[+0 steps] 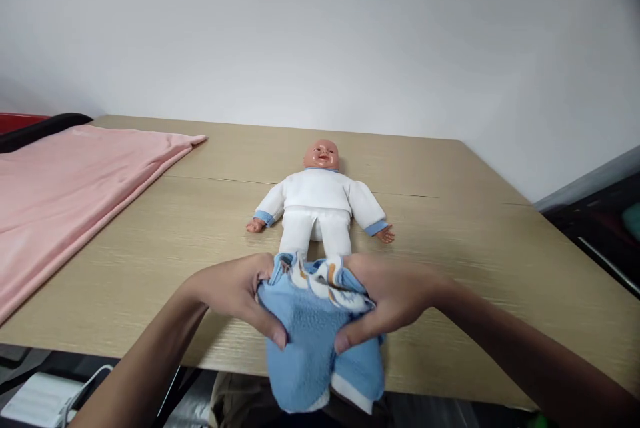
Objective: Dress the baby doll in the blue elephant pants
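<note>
A pair of small blue fleece pants [300,335] hangs between my hands over the table's front edge, its patterned lining showing at the gathered opening. My left hand [240,295] grips one side of that opening, thumb on the outer cloth. On the other side my right hand [387,298] is closed on it the same way; the fingers of both hands are largely inside or behind the fabric. Just beyond lies a baby doll [320,191] on its back, in a white top with blue cuffs and white bottoms. Its feet are hidden behind the pants and my hands.
The wooden table [475,248] meets a pale wall [320,41] at the back. A pink cloth [75,195] covers the table's left side. Dark objects stand past the right edge, and a white box [43,398] with a cable sits below at lower left.
</note>
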`<act>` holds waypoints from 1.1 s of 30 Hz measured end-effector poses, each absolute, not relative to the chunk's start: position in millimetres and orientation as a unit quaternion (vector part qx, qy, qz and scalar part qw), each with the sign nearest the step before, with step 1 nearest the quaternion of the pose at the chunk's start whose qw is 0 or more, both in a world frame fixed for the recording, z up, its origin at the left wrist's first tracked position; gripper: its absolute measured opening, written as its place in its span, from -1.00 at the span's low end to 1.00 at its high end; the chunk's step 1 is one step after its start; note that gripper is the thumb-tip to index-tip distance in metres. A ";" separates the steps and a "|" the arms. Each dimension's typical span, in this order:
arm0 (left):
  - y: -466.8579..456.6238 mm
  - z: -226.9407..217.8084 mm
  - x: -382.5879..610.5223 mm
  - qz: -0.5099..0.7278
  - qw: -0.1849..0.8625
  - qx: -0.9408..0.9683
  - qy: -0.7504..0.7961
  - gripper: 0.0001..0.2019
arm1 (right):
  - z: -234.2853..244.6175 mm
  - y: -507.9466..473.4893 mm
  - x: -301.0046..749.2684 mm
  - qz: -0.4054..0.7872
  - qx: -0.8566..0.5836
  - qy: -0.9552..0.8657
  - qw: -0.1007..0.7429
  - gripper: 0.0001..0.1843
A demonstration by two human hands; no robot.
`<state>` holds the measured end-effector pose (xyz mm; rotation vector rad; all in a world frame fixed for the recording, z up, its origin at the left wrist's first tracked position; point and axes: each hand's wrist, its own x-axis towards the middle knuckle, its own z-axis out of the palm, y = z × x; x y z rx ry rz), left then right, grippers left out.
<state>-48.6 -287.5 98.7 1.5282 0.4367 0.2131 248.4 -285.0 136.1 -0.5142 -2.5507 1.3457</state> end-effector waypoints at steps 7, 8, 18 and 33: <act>-310.4 66.3 -51.0 0.224 0.722 0.620 0.212 -0.54 | 121.8 -295.0 252.2 0.556 -0.232 -0.782 0.158 -0.47; -313.8 63.9 -51.1 0.224 0.725 0.604 0.242 -0.53 | 121.2 -296.8 252.1 0.570 -0.259 -0.763 0.162 -0.44; -324.9 81.2 -30.9 0.137 0.774 0.574 0.230 -0.26 | 111.0 -290.4 244.7 0.718 -0.201 -0.665 0.043 -0.37; -379.8 84.5 -32.7 0.319 0.781 0.462 0.273 -0.63 | 140.3 -335.0 221.0 0.657 -0.249 -0.684 0.195 -0.69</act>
